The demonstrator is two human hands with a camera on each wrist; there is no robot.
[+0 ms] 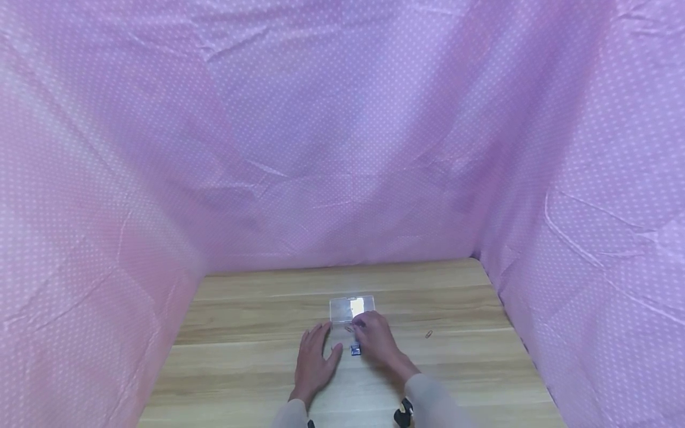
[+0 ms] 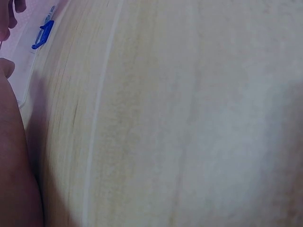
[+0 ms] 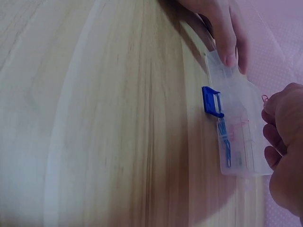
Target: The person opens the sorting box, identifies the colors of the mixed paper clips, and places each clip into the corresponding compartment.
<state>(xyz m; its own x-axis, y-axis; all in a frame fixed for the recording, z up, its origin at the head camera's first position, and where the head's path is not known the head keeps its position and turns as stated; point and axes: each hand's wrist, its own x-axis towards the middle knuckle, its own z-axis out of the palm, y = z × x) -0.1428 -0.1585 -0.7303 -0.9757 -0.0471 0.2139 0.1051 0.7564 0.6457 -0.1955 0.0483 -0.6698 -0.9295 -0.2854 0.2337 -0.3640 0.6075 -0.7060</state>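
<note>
A clear plastic badge holder (image 3: 239, 137) with a blue clip (image 3: 212, 101) lies flat on the wooden table (image 1: 246, 368). My left hand (image 1: 316, 351) lies flat beside it with straight fingers, and one fingertip (image 3: 227, 52) presses the holder's corner. My right hand (image 1: 361, 326) is curled at the holder's other end and pinches a small pink paper clip (image 3: 264, 98) at its fingertips. In the head view the blue clip (image 1: 355, 351) shows between the two hands. The left wrist view shows only the blue clip (image 2: 42, 33) far off and the edge of my palm.
Just beyond my hands lies a clear plastic rectangle (image 1: 350, 309) with glare on it. A loose paper clip (image 1: 429, 334) lies to the right. Purple dotted cloth (image 1: 342, 148) walls the table at the back and on both sides.
</note>
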